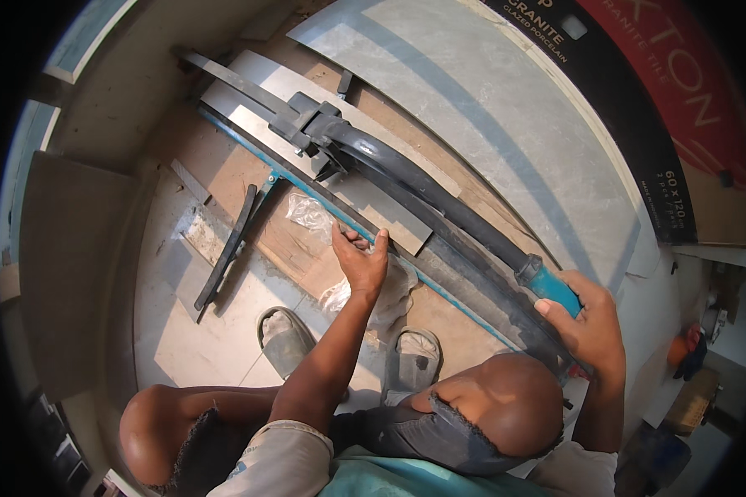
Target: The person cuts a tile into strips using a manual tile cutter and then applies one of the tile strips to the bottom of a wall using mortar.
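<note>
A long manual tile cutter (472,319) with a dark bed and teal edge runs diagonally before me. My right hand (593,323) is wrapped round the teal grip (553,290) of its black lever (423,178). On the bed lies a narrow grey tile (381,205), under the cutter's black sliding head (311,128). My left hand (362,261) is closed on the near teal edge of the cutter, its thumb on top beside the tile; its curled fingers are partly hidden. A black support arm (228,253) sticks out from the cutter's near side.
Beyond the cutter lies a large grey tile (472,108), next to a black and red tile carton (663,83). Crumpled clear plastic (311,214) and cardboard (286,248) lie beneath the cutter. My sandalled feet are close by. A brown panel (70,273) leans at the left.
</note>
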{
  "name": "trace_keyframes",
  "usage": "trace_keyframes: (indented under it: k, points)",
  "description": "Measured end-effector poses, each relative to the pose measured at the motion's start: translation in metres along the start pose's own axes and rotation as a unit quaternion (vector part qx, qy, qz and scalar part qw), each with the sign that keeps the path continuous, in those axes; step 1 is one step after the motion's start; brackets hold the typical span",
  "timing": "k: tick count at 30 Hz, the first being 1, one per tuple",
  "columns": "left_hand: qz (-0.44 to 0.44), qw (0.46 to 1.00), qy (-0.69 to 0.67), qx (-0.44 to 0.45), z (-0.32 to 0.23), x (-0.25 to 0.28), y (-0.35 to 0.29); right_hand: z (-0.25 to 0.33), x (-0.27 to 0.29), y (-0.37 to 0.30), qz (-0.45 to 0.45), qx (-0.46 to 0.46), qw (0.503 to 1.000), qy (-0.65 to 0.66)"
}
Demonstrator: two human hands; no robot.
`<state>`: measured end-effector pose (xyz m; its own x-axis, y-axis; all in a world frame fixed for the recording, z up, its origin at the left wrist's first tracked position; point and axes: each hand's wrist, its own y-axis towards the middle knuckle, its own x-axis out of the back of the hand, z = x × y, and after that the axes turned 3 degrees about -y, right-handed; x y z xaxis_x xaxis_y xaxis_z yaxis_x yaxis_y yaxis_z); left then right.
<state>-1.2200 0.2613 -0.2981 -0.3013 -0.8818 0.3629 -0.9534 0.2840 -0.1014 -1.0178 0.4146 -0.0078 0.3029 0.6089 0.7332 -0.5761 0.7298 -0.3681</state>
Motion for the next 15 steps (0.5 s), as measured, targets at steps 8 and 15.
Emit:
trace_keyframes:
  k: [8, 15]
  points:
    - [0.013, 0.998, -0.065, 0.011, 0.025, 0.005, -0.007, -0.070, 0.017, -0.038, 0.016, -0.031, 0.997, 0.064]
    - [-0.049, 0.997, -0.056, 0.008, 0.039, 0.022, 0.047, -0.110, 0.036, -0.067, 0.018, -0.055, 0.996, 0.074]
